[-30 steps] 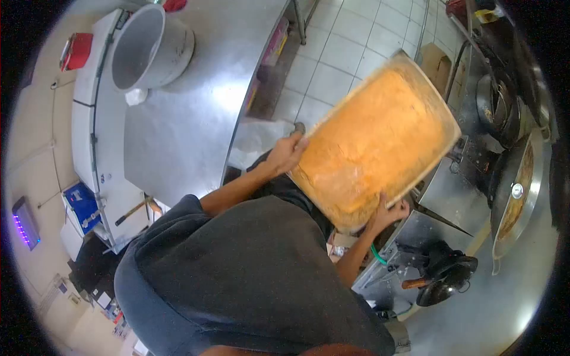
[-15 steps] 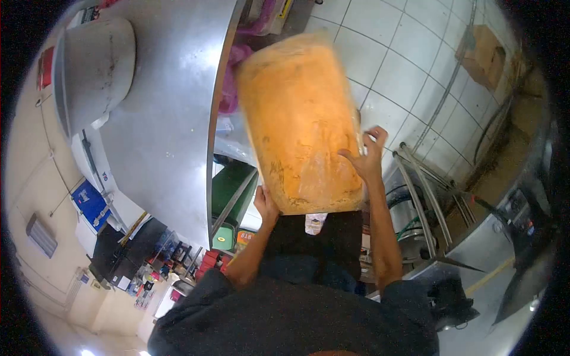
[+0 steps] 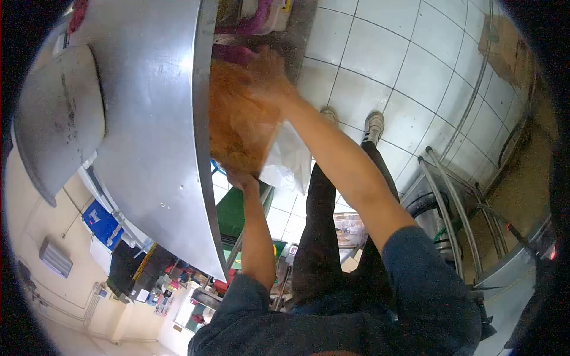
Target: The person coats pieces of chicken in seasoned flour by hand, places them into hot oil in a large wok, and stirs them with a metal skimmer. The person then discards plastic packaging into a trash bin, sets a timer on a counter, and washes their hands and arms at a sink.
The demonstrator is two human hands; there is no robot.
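And here are both bare hands low at the right edge of the stainless-steel desk, with the orange-brown tray between them; the tray sits below the level of the desktop, its left part cut off from view by the desk's edge, its right part out over the gap beside it.

The left hand has the near end, its fingers curled in against the tray and holding it there, the tips tucked out of sight; the right hand is up at the far right corner, up against the tray but badly blurred, so I cannot tell whether those fingers are wide or narrow.

Just right of the tray hangs a translucent plastic sheet; beyond the far end shows a purple plastic item, partly covered; a green panel lies low on the near side, close to the left forearm.

Up on the desk, well over to the left, stands a grey metal pot; to the right, white floor tiles with two shoes planted on them; farther right, a tubular metal rack, and at the far right, a cardboard box.
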